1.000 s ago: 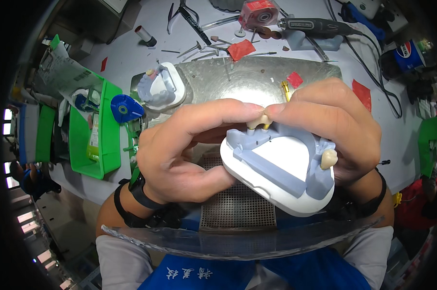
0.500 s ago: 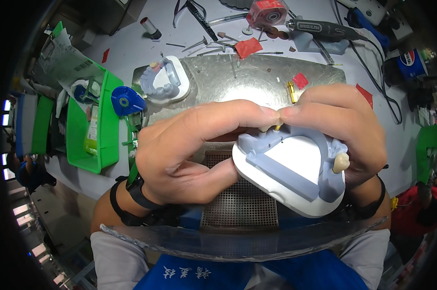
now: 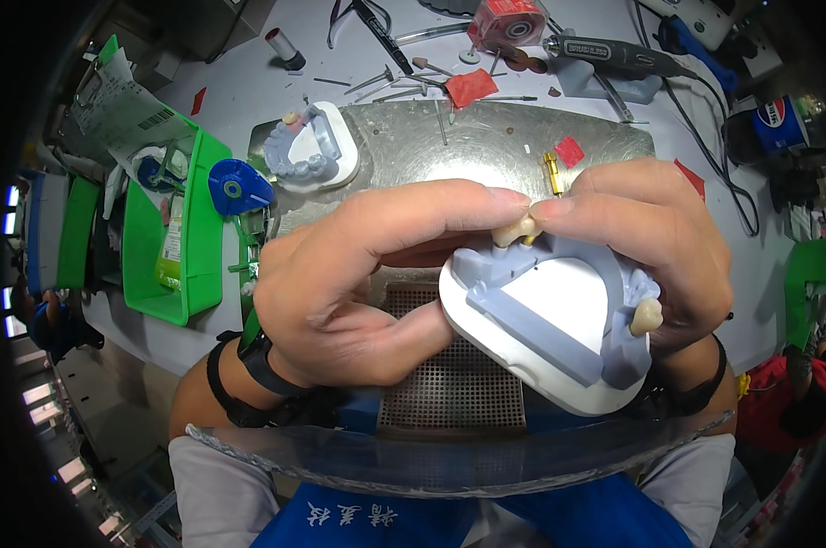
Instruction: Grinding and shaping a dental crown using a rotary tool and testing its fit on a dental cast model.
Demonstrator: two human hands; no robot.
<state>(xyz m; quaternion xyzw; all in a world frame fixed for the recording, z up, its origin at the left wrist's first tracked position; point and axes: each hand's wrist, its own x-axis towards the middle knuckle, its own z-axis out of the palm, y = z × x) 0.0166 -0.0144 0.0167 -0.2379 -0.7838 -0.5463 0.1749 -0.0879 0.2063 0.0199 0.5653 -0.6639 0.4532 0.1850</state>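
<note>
Above perforated metal grille (image 3: pixel 449 393), fingers (image 3: pixel 486 199) pinch glossy ivory tooth crown (image 3: pixel 513 228).

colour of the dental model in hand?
Grey-blue arch on a white base, the dental model, with cream teeth; head view shows it best.

Both hands are up close over the perforated grille (image 3: pixel 449 384). The left hand (image 3: pixel 367 283) and right hand (image 3: pixel 650 247) meet fingertip to fingertip on a small cream tooth crown (image 3: pixel 513 228) seated on the grey-and-white dental model (image 3: pixel 550 329). Another cream crown (image 3: pixel 647 315) sits at the model's right side. A second dental model (image 3: pixel 308 151) lies on the metal plate (image 3: pixel 486 137) of the worktop (image 3: pixel 239 91), beside a green tray (image 3: pixel 194 237).
</note>
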